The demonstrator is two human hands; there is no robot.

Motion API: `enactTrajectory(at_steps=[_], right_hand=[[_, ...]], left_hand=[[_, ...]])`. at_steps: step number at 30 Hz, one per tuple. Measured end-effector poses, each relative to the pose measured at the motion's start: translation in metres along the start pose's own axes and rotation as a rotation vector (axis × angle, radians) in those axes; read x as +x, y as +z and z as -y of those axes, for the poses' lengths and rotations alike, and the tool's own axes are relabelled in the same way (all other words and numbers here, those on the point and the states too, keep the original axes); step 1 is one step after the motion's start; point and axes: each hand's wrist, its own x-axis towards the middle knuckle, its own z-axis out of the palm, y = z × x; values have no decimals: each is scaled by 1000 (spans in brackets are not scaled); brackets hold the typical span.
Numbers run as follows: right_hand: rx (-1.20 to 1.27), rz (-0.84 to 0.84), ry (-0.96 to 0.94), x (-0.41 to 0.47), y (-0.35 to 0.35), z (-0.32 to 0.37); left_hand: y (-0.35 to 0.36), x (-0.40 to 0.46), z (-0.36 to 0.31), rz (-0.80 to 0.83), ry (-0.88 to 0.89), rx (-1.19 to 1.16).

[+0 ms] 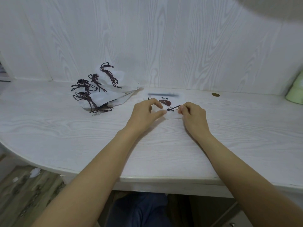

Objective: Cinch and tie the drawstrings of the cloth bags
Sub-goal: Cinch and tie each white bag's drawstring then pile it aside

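A small white cloth bag (172, 115) lies on the white wood-grain tabletop (65, 131), between the person's two hands, its mouth gathered into a pucker where a dark drawstring (173, 108) crosses in a knot. The bag rests partly over a printed paper card (165, 98) with a brown mark on it. The left hand (146, 112) has thumb and forefinger curled in, pinching the bag's gathered edge just left of the knot. The right hand (193, 114) has its fingers curled, pinching the free end of the drawstring, which runs taut from the knot. Well to the left, near the wall, sits a pile of white cloth bags (105, 94) with dark cords lying across them.
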Motion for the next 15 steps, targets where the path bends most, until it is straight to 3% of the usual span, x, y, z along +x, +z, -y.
enactTrajectory(at_steps=[8, 15], right_hand=[[-39, -33, 51, 2, -2, -3], [-48, -72, 87, 6, 0, -6]], left_hand=[[-1, 4, 5, 10, 90, 297], [-5, 5, 17, -68, 51, 305]])
